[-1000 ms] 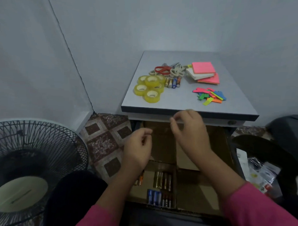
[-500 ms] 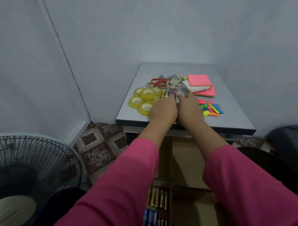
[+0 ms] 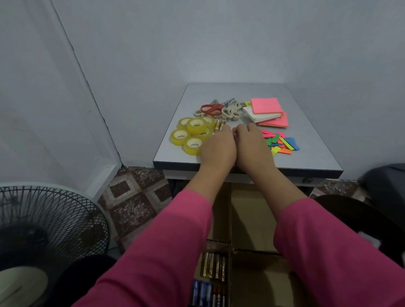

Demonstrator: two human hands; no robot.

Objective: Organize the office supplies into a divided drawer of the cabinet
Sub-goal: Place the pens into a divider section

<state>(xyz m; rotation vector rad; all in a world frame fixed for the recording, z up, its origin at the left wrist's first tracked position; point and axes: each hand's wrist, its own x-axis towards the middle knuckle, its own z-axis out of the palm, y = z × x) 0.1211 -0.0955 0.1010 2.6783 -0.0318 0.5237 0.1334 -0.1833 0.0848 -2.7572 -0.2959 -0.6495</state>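
While the divided drawer (image 3: 258, 226) stands open nearest the person, with gold and blue batteries (image 3: 213, 269) already lying in its left front compartments, their long axes running front to back, both hands are stretched out over the cabinet top (image 3: 311, 157) beyond it. The left hand (image 3: 219, 148) and the right hand (image 3: 252, 147) sit side by side, touching, fingers curled down onto the surface where the loose batteries (image 3: 219, 125) lie just ahead of the left fingertips, beside the tape rolls (image 3: 193, 134). The left hand is the nearer to them. Whether either hand already pinches a battery I cannot tell; the fingertips are hidden. Farther back lie the scissors (image 3: 212, 107) and sticky notes (image 3: 266, 106), with coloured tabs (image 3: 282, 143) right of the hands.
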